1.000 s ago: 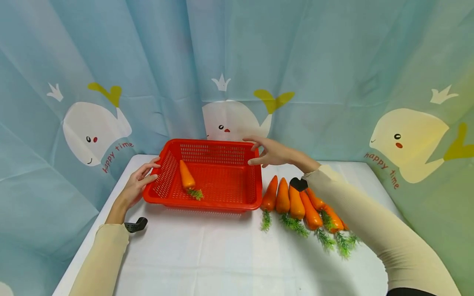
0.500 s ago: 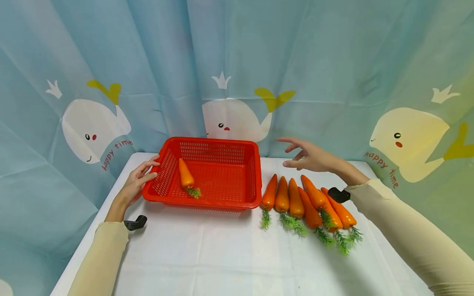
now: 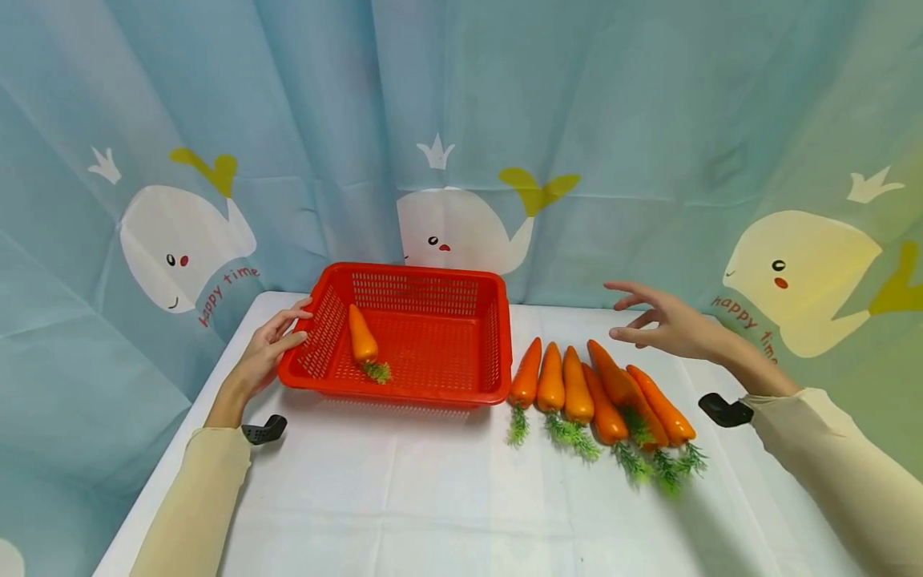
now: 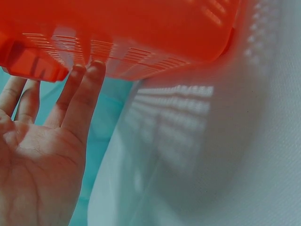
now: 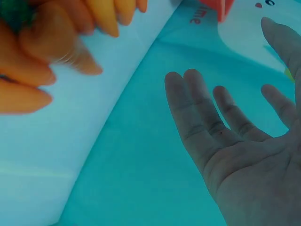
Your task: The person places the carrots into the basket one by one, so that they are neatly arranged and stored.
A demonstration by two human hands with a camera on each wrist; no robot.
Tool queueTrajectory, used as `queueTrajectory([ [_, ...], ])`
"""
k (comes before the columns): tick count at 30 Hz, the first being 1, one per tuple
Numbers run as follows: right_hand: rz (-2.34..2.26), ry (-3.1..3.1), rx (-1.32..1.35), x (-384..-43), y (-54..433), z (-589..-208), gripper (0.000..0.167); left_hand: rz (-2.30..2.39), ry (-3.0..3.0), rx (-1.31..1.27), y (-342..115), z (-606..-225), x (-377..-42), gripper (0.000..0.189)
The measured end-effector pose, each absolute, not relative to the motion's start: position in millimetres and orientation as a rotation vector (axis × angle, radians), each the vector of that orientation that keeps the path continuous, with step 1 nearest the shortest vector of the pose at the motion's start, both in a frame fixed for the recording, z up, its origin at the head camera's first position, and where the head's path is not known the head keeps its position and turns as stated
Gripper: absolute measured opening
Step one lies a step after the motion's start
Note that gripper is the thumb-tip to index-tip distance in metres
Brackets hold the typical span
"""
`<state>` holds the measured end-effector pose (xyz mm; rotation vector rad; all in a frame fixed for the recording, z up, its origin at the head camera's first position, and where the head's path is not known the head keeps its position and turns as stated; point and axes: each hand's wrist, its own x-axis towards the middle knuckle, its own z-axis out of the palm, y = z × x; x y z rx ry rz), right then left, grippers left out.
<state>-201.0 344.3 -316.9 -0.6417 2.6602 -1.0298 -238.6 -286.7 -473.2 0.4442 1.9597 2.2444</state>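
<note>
A red slotted plastic basket (image 3: 433,397) sits left of the middle of the table, with one carrot (image 3: 362,335) lying inside it. My left hand (image 3: 263,353) rests against the basket's left side, its fingers fairly straight; in the left wrist view, fingertips touch the outer slotted wall. Several orange carrots (image 3: 551,377) with green tops lie in a row to the right of the basket. Above and beyond the row's right end, my right hand (image 3: 674,324) hovers with its fingers spread and nothing held. The right wrist view shows that bare palm and the carrots apart from it.
A white cloth covers the table (image 3: 404,497). Close behind it hangs a pale blue curtain (image 3: 634,160) printed with whales. The rightmost carrots partly overlap each other. Black wrist cameras (image 3: 724,410) stick out from both sleeves.
My right hand has moved from the basket's right rim to the right, over the far end of the carrot row. My left hand and the basket hold their places.
</note>
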Motion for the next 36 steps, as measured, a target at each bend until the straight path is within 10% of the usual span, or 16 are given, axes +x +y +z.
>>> queueTrajectory([
  [36, -1.1, 2.396, -0.302, -171.4, 438.9, -406.3, 0.06, 2.241, 1.968, 0.435, -286.6, -473.1, -240.0, 0.031],
])
